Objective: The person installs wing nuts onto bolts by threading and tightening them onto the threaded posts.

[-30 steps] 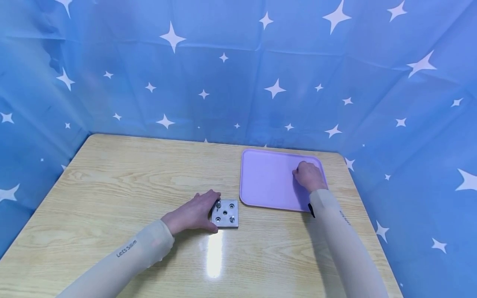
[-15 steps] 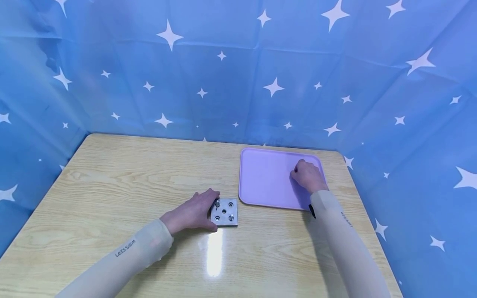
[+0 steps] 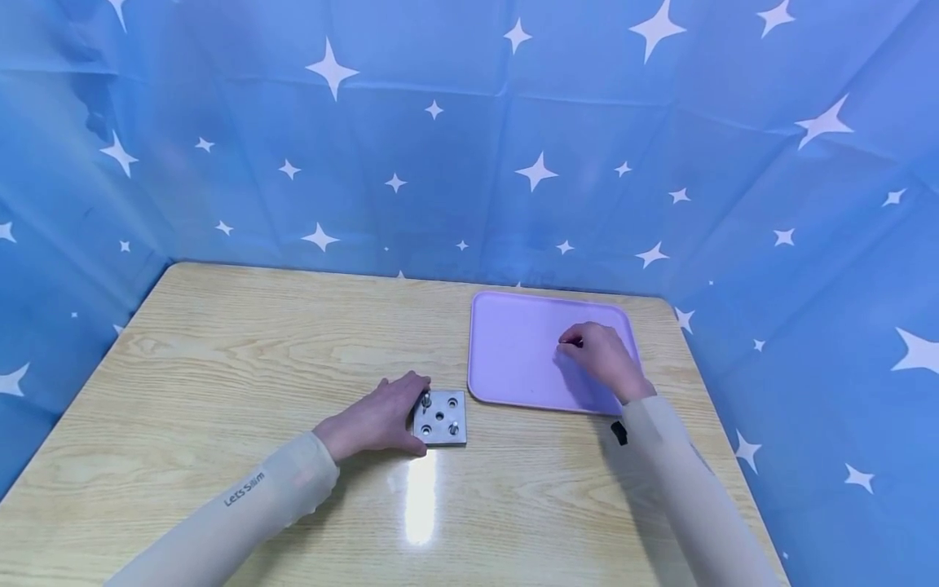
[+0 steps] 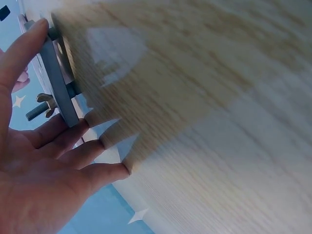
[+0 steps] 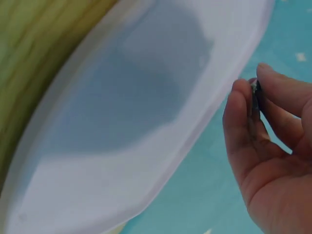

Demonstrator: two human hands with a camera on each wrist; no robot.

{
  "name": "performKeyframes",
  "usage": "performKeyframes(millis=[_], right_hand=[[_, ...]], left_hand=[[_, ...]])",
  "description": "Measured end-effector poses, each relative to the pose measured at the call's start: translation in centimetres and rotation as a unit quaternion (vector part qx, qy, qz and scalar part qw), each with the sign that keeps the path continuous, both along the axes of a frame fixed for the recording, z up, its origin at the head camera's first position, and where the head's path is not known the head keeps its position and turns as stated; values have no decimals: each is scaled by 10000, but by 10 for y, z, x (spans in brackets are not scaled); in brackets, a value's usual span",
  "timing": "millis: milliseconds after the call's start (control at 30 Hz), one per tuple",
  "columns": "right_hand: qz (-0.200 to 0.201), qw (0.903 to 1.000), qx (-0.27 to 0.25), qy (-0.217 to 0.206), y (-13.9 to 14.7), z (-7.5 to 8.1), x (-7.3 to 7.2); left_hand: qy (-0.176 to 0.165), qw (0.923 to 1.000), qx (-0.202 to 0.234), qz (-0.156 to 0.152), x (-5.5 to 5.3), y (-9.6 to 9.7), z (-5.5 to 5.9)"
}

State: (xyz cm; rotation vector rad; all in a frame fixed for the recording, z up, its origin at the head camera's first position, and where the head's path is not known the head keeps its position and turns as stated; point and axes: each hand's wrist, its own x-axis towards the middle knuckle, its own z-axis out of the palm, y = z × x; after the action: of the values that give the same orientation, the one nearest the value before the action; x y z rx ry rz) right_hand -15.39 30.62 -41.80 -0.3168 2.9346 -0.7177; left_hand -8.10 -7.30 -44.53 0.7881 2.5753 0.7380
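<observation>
A square metal plate (image 3: 441, 428) with several holes lies near the middle of the table. My left hand (image 3: 376, 417) grips it from the left, thumb at the near edge and fingers at the far one. Two bolts stand up through opposite corners. In the left wrist view a wing nut (image 4: 48, 104) sits on one threaded bolt, and bolt heads show under the plate. Over the purple tray (image 3: 506, 359) is my right hand (image 3: 603, 359), thumb and fingertips pinching a small shiny metal piece (image 5: 255, 92). Its shape is mostly hidden by the fingers, so I cannot tell its kind.
The tray lies at the back right of the wooden table (image 3: 279, 342), just beyond the plate. A blue curtain (image 3: 440, 147) with white stars hangs behind the table and along both sides.
My right hand has lifted from the right part of the tray and shifted left, and the metal piece now shows at its fingertips. The left hand keeps its hold on the plate.
</observation>
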Motion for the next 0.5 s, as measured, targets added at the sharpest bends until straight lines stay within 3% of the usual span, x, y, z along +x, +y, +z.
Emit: performKeyframes(millis=[267,500], right_hand=[[531,9969,-533,231,-31,14,29],[1213,9859,-939,669,-59,26,51]], left_hand=[[41,10000,33,-16,1,-1,1],[135,9998,115,-68,1,-1,1]])
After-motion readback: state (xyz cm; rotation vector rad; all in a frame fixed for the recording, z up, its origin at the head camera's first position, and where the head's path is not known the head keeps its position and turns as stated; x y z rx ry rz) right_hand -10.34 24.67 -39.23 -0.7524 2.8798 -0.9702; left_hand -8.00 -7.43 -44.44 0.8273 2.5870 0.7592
